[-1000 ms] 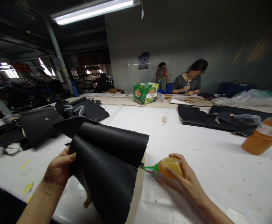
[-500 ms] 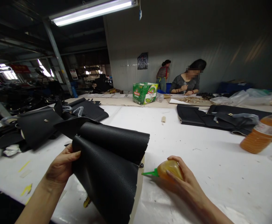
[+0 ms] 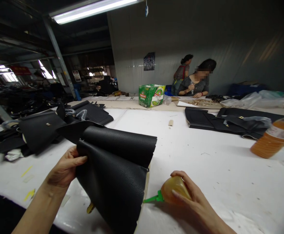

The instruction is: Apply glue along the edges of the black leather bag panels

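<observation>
My left hand [image 3: 68, 165] pinches the left edge of a black leather piece [image 3: 112, 185], thumb on top. The piece is folded and curved, with a second black flap rising behind its front panel and a pale lining along the right edge. Wrapped around a small squeeze bottle [image 3: 174, 191] of amber liquid is my right hand [image 3: 190, 195]. The bottle lies tilted, its green nozzle [image 3: 154, 198] pointing left, with the tip at the leather's right edge. Whether liquid is coming out I cannot tell.
Black leather pieces [image 3: 39, 130] are piled at left, more [image 3: 212, 122] at right. A large bottle of orange liquid [image 3: 274, 138] leans at the right. A green carton [image 3: 145, 96] stands at the back, near a seated person [image 3: 196, 83] and another person [image 3: 180, 73].
My right hand has moved the squeeze bottle down and slightly left, its nozzle now lower along the leather's edge. The person at the back has moved right.
</observation>
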### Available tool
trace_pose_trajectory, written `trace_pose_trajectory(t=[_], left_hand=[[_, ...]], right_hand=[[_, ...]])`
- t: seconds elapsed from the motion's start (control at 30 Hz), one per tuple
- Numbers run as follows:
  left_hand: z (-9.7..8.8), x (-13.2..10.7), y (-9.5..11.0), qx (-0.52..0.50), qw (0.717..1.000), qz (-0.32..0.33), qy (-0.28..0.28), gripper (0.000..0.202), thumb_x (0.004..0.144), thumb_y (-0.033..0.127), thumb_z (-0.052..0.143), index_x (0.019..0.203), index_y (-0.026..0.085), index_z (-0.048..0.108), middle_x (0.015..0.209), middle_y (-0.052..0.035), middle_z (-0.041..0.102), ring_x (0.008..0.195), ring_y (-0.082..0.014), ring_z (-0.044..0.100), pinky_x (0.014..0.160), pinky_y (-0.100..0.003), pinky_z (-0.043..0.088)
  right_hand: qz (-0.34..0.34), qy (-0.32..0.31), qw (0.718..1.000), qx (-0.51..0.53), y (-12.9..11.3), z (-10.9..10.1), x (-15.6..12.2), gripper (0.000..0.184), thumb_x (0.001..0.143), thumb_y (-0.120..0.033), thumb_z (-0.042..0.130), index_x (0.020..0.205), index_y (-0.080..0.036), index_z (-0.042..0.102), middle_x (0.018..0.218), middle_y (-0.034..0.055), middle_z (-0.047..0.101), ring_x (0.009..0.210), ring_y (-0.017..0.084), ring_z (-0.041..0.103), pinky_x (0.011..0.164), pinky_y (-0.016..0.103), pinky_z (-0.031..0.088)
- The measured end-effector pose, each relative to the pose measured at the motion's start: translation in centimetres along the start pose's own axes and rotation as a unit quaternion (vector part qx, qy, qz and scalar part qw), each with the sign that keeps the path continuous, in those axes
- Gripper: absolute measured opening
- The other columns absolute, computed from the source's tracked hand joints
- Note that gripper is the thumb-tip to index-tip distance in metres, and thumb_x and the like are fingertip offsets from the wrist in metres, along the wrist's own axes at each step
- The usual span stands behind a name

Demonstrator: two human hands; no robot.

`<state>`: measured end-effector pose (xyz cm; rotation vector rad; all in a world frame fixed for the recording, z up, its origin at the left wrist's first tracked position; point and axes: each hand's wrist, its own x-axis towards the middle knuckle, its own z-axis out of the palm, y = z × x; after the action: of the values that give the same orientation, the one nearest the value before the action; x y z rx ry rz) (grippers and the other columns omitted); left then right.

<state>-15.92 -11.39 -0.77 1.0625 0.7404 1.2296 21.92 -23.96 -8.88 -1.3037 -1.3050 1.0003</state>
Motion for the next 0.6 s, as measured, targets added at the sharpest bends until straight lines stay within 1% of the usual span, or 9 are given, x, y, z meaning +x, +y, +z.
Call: trace_pose_trajectory(t=[0.1,0.17,0.2,0.3,0.33,0.37,0.5,0.6], left_hand=[[0.1,-0.2,-0.3,-0.002,1.0,0.001,0.018,0.033,0.05,0.011,0.083,0.081,0.019,0.077,0.075,-0.0038,0.077,0.062,-0.0196,0.071,0.061,-0.023,0.058],[0.0,-0.4,-0.5,0.001,1.0,0.0,0.025,0.032,0.049,0.012,0.084,0.08,0.019,0.078,0.073,-0.0039,0.077,0.061,-0.0202,0.071,0.06,-0.023,0.059],[0.0,-0.5,-0.5,0.002,1.0,0.0,0.028,0.032,0.048,0.012,0.084,0.079,0.019,0.078,0.072,-0.0041,0.077,0.061,-0.0207,0.071,0.059,-0.023,0.059],[-0.2,-0.9,-0.7,0.008,0.999,0.004,0.043,0.033,0.046,0.013,0.085,0.078,0.019,0.078,0.074,-0.0054,0.077,0.063,-0.0226,0.071,0.061,-0.025,0.059],[-0.3,-0.9,-0.7,0.008,0.999,0.005,0.048,0.033,0.046,0.012,0.085,0.077,0.019,0.078,0.074,-0.0055,0.077,0.064,-0.0226,0.071,0.061,-0.025,0.059],[-0.3,-1.0,-0.7,0.007,0.999,0.007,0.052,0.034,0.045,0.012,0.085,0.077,0.019,0.078,0.074,-0.0051,0.077,0.064,-0.0221,0.071,0.061,-0.025,0.059],[-0.1,-1.1,-0.7,0.005,0.998,0.005,0.054,0.035,0.045,0.012,0.085,0.078,0.02,0.078,0.073,-0.0029,0.077,0.06,-0.0197,0.07,0.059,-0.023,0.059],[0.0,-1.2,-0.8,0.005,0.999,0.003,0.051,0.033,0.044,0.013,0.085,0.076,0.019,0.078,0.071,-0.0033,0.077,0.059,-0.0199,0.07,0.058,-0.023,0.059]], right_hand=[[-0.006,0.022,1.0,-0.02,0.3,0.0,-0.1,0.042,0.085,-0.046,0.063,0.117,-0.023,0.049,0.103,0.0054,0.06,0.087,0.026,0.06,0.07,0.031,0.05],[-0.007,0.028,0.999,-0.03,0.4,0.1,-0.4,0.042,0.087,-0.047,0.061,0.118,-0.024,0.047,0.104,0.0049,0.059,0.089,0.026,0.06,0.073,0.03,0.049],[-0.006,0.016,0.999,-0.027,0.4,0.3,-0.7,0.041,0.087,-0.047,0.061,0.118,-0.025,0.047,0.105,0.0046,0.058,0.09,0.026,0.059,0.074,0.031,0.049],[0.007,-0.052,0.999,-0.006,0.3,0.8,-1.8,0.038,0.087,-0.046,0.062,0.116,-0.026,0.049,0.11,0.0037,0.057,0.093,0.025,0.059,0.079,0.03,0.048],[0.012,-0.062,0.998,-0.001,0.2,1.0,-2.1,0.037,0.087,-0.046,0.062,0.116,-0.026,0.049,0.11,0.0034,0.057,0.092,0.025,0.059,0.079,0.03,0.048],[0.017,-0.06,0.998,-0.001,0.2,1.1,-2.2,0.038,0.087,-0.046,0.061,0.117,-0.026,0.048,0.11,0.0032,0.057,0.091,0.024,0.059,0.078,0.03,0.048],[0.02,0.009,1.0,-0.015,0.2,1.3,-1.7,0.04,0.089,-0.047,0.059,0.119,-0.026,0.044,0.098,0.0023,0.059,0.083,0.023,0.059,0.072,0.03,0.047],[0.011,0.004,1.0,-0.02,0.2,0.6,-1.3,0.041,0.088,-0.048,0.06,0.117,-0.026,0.044,0.098,0.002,0.058,0.086,0.024,0.058,0.073,0.03,0.046]])
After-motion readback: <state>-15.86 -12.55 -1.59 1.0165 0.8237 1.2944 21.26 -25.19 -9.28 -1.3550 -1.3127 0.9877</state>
